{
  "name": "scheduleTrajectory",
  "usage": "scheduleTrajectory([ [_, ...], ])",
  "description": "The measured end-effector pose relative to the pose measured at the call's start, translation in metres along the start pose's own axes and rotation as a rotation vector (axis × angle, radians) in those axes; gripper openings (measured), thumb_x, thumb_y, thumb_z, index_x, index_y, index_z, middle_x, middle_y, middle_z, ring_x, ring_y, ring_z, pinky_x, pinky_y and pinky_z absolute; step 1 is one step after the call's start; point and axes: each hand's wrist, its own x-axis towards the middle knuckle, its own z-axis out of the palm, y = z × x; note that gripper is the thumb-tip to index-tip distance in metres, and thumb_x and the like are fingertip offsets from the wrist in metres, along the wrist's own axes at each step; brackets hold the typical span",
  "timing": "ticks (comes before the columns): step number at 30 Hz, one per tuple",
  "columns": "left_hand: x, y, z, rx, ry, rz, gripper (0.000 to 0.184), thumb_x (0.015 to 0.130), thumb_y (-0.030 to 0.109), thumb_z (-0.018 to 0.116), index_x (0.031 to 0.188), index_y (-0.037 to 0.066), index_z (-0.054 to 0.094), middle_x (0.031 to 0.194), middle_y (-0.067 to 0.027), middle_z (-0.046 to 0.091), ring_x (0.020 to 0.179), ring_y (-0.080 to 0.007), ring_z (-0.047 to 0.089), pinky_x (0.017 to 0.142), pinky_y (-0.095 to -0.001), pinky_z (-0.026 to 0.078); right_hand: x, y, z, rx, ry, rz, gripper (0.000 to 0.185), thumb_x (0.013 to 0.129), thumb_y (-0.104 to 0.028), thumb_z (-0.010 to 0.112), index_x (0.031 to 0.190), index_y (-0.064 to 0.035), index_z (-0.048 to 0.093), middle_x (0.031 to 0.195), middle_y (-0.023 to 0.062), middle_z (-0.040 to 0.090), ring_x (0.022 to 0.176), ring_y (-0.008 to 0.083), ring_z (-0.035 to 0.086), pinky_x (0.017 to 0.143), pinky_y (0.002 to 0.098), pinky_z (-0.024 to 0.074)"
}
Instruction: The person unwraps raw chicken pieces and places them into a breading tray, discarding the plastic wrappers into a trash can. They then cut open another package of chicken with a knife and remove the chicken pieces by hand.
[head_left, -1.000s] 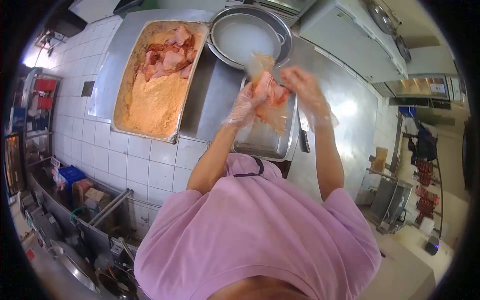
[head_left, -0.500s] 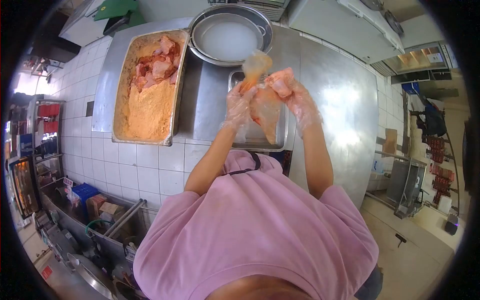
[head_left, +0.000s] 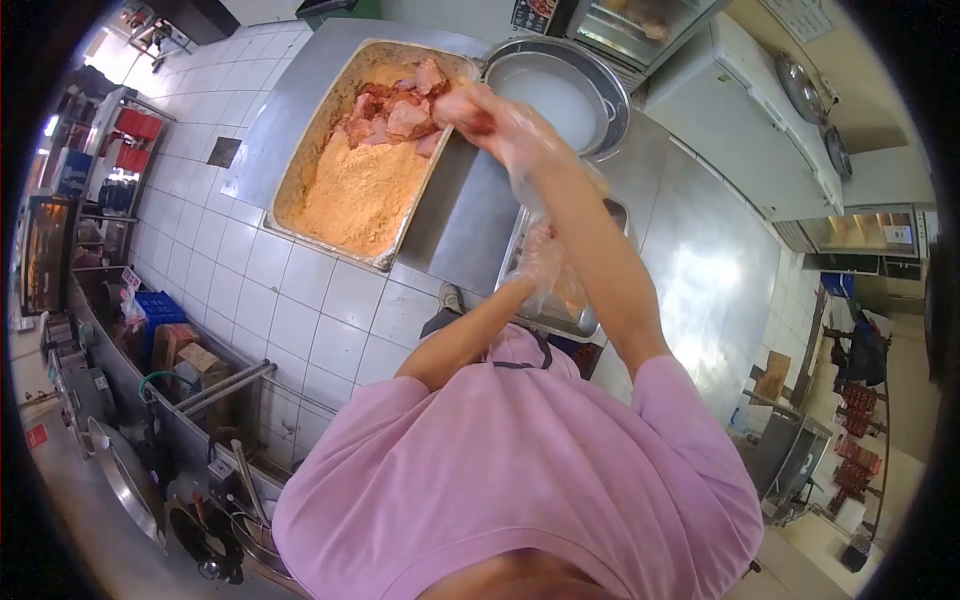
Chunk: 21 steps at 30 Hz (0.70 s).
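My right hand [head_left: 518, 138], in a clear plastic glove, reaches across to the right rim of a deep metal tray [head_left: 402, 236]. Its fingers are closed around a raw chicken piece [head_left: 462, 104], slightly blurred. Inside the tray are orange-yellow breading flour [head_left: 362, 192] and a heap of raw chicken pieces [head_left: 408, 118] at the far end. My gloved left hand [head_left: 541, 256] is closed on a clear plastic bag [head_left: 570, 290], above a smaller metal tray [head_left: 545, 322]. My right forearm covers part of the bag and small tray.
A metal basin [head_left: 622, 120] holding cloudy liquid stands at the back of the steel table [head_left: 690, 235]. Beyond it is a white chest freezer [head_left: 725, 120]. On the lower left, a metal sink unit [head_left: 240, 400] holds boxes and a blue crate [head_left: 160, 315].
My right hand has carried the chicken piece left and away, from above the small tray to the big tray's rim. My left hand stays with the bag. The view has turned left.
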Motion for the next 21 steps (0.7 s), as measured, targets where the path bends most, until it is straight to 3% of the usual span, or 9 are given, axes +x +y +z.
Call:
scheduleTrajectory([
  [3, -0.020, 0.016, 0.016, -0.120, -0.062, 0.201, 0.022, 0.091, 0.009, 0.070, 0.111, 0.001, 0.065, 0.096, -0.0031, 0.070, 0.085, -0.0124, 0.066, 0.073, -0.0276, 0.056, 0.035, -0.011, 0.022, 0.290, 0.032, 0.121, 0.046, 0.099, -0.034, 0.061, 0.125, 0.0033, 0.055, 0.116, 0.0158, 0.063, 0.101, 0.0228, 0.063, 0.093, 0.0349, 0.0515],
  [5, -0.005, -0.009, 0.000, 0.024, -0.097, 0.106, 0.022, 0.091, 0.007, 0.070, 0.112, 0.000, 0.065, 0.100, -0.0034, 0.070, 0.088, -0.0129, 0.066, 0.076, -0.0297, 0.056, 0.005, -0.024, 0.027, 0.219, 0.078, -0.043, 0.050, 0.098, -0.033, 0.063, 0.130, 0.0044, 0.054, 0.123, 0.0177, 0.062, 0.115, 0.0262, 0.060, 0.097, 0.0380, 0.0515],
  [6, -0.011, 0.013, 0.004, 0.106, -0.099, 0.007, 0.024, 0.091, 0.006, 0.070, 0.114, 0.000, 0.064, 0.102, -0.0039, 0.070, 0.091, -0.0130, 0.066, 0.079, -0.0301, 0.056, -0.017, -0.028, 0.023, 0.186, 0.106, -0.127, 0.052, 0.098, -0.033, 0.064, 0.132, 0.0050, 0.053, 0.127, 0.0186, 0.062, 0.122, 0.0280, 0.058, 0.099, 0.0396, 0.0515],
  [7, -0.024, 0.055, 0.014, 0.189, -0.105, -0.099, 0.026, 0.091, 0.005, 0.070, 0.116, 0.000, 0.063, 0.105, -0.0043, 0.069, 0.093, -0.0130, 0.065, 0.082, -0.0306, 0.056, -0.035, -0.023, 0.008, 0.071, 0.172, -0.200, 0.052, 0.097, -0.032, 0.065, 0.133, 0.0041, 0.053, 0.128, 0.0183, 0.061, 0.122, 0.0270, 0.058, 0.099, 0.0384, 0.0507],
  [9, -0.029, 0.069, 0.016, 0.183, -0.179, -0.154, 0.032, 0.092, 0.008, 0.070, 0.122, 0.003, 0.060, 0.110, -0.0048, 0.069, 0.097, -0.0128, 0.065, 0.084, -0.0299, 0.055, -0.084, -0.028, -0.013, -0.224, 0.365, -0.327, 0.053, 0.096, -0.031, 0.066, 0.137, 0.0017, 0.053, 0.130, 0.0179, 0.061, 0.123, 0.0245, 0.058, 0.100, 0.0362, 0.0492],
  [12, -0.006, 0.046, 0.006, -0.004, -0.299, -0.043, 0.043, 0.092, 0.016, 0.071, 0.131, 0.007, 0.056, 0.113, -0.0046, 0.068, 0.099, -0.0122, 0.065, 0.083, -0.0276, 0.054, -0.167, -0.019, -0.069, -0.641, 0.710, -0.475, 0.062, 0.095, -0.029, 0.068, 0.146, -0.0024, 0.046, 0.137, 0.0182, 0.057, 0.127, 0.0242, 0.054, 0.102, 0.0352, 0.0462],
  [15, -0.020, 0.052, 0.010, -0.001, -0.345, -0.121, 0.048, 0.091, 0.018, 0.074, 0.133, 0.007, 0.055, 0.115, -0.0043, 0.068, 0.100, -0.0126, 0.065, 0.084, -0.0279, 0.054, -0.237, 0.024, -0.108, -0.750, 0.960, -0.391, 0.072, 0.093, -0.025, 0.071, 0.152, -0.0025, 0.037, 0.146, 0.0190, 0.049, 0.134, 0.0282, 0.049, 0.105, 0.0367, 0.0443],
  [18, -0.026, 0.081, 0.030, 0.011, -0.446, -0.156, 0.052, 0.091, 0.015, 0.074, 0.138, 0.008, 0.052, 0.117, -0.0043, 0.067, 0.103, -0.0142, 0.066, 0.087, -0.0287, 0.054, -0.271, 0.055, -0.136, -0.753, 0.834, -0.146, 0.094, 0.084, -0.028, 0.080, 0.156, -0.0022, 0.026, 0.162, 0.0195, 0.026, 0.144, 0.0360, 0.035, 0.115, 0.0433, 0.0361],
  [21, -0.037, 0.078, 0.028, -0.050, -0.503, -0.127, 0.056, 0.091, 0.014, 0.073, 0.141, 0.008, 0.049, 0.119, -0.0049, 0.066, 0.105, -0.0164, 0.066, 0.090, -0.0303, 0.055, -0.262, 0.074, -0.143, -1.124, 0.526, -0.327, 0.094, 0.076, -0.034, 0.086, 0.151, -0.0042, 0.037, 0.149, 0.0166, 0.045, 0.134, 0.0294, 0.047, 0.107, 0.0387, 0.0434],
])
